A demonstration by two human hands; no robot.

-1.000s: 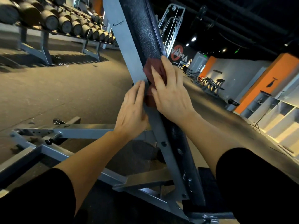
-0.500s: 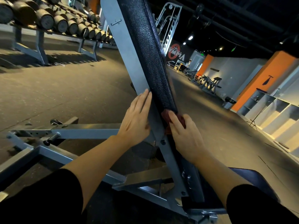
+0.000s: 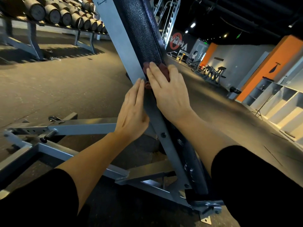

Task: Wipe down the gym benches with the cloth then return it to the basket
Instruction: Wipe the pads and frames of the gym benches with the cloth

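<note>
An incline gym bench runs up the middle of the view, its black padded backrest seen edge-on and backed by a grey steel rail. A dark red cloth lies against the side of the pad. My right hand presses the cloth onto the pad with straight fingers. My left hand rests flat on the steel rail just beside and below it, fingers straight. Most of the cloth is hidden under my right hand. No basket is in view.
The bench's grey steel base frame spreads over the dark rubber floor at left and below. A dumbbell rack stands at the back left. White cubby shelves and an orange wall line the right; more benches stand far off.
My right hand slid the cloth down the pad edge, then back up to about where it began. My left hand stayed on the rail, shifting only slightly.
</note>
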